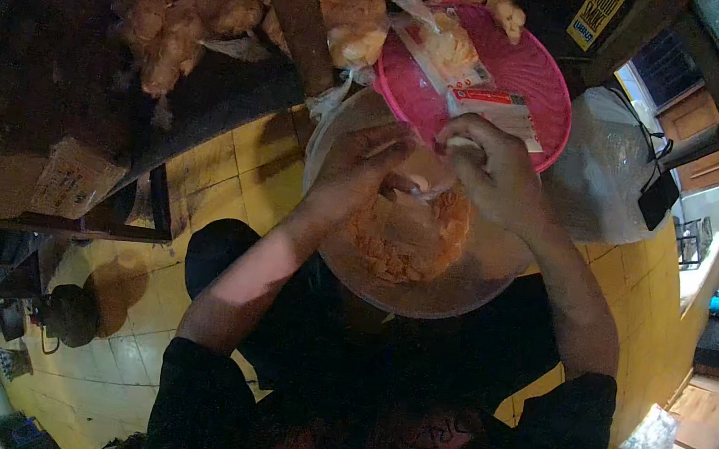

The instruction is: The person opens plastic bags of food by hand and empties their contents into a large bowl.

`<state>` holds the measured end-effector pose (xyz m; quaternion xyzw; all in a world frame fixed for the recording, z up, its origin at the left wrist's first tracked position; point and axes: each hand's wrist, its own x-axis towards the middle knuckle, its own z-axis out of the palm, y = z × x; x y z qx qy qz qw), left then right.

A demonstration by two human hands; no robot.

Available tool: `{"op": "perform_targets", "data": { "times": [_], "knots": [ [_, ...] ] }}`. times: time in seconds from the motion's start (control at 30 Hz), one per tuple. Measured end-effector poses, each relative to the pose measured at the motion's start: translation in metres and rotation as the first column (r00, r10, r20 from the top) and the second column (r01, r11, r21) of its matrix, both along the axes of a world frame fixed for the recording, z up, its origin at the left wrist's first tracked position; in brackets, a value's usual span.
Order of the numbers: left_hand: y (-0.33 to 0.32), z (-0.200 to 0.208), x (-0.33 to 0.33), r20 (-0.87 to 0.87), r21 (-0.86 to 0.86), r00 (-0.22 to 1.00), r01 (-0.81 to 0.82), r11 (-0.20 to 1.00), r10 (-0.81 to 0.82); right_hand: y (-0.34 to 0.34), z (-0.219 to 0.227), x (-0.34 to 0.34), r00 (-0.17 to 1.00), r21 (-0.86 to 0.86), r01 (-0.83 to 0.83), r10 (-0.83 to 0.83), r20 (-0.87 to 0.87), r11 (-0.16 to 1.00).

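My left hand (366, 163) and my right hand (497, 172) are close together over a wide round translucent tub (501, 261). Pinched between their fingers is a clear plastic bag (420, 183), its mouth gathered up. A small pale piece (464, 145) shows at my right fingers; its kind cannot be made out. Orange snack chips (408, 240) lie below the hands, and whether they are inside the bag or loose in the tub is hard to tell. Touching the tub's far side is a pink plastic basket (541, 75) with flat printed plastic packets (497, 111) in it.
Several filled bags of orange snacks (196, 13) lie on a dark table (54, 44) at the far left. A wooden post (296, 9) rises beside them. To the right are a large clear plastic sack (602, 167) and a black device with a cable (658, 198). Yellow tiles (233, 175) cover the floor.
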<state>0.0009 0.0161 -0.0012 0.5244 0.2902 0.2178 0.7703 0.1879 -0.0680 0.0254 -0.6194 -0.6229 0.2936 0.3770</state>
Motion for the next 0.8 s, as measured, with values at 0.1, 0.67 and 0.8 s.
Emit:
{"op": "perform_targets", "data": {
  "times": [0.1, 0.67, 0.8],
  "knots": [
    [0.003, 0.007, -0.003, 0.042, 0.032, 0.999, -0.024, 0.999, 0.022, -0.007, 0.005, 0.002, 0.988, 0.132, -0.064, 0.044, 0.149, 0.989],
    [-0.018, 0.009, 0.003, -0.133, 0.293, 0.920, 0.393, 0.872, -0.369, -0.004, 0.020, -0.011, 0.989, 0.264, 0.026, 0.014, -0.147, 0.964],
    [-0.015, 0.029, 0.002, -0.249, 0.483, 0.899, 0.438, 0.758, -0.360, -0.007, 0.025, -0.006, 0.995, 0.326, 0.067, -0.037, -0.097, 0.943]
  ]
}}
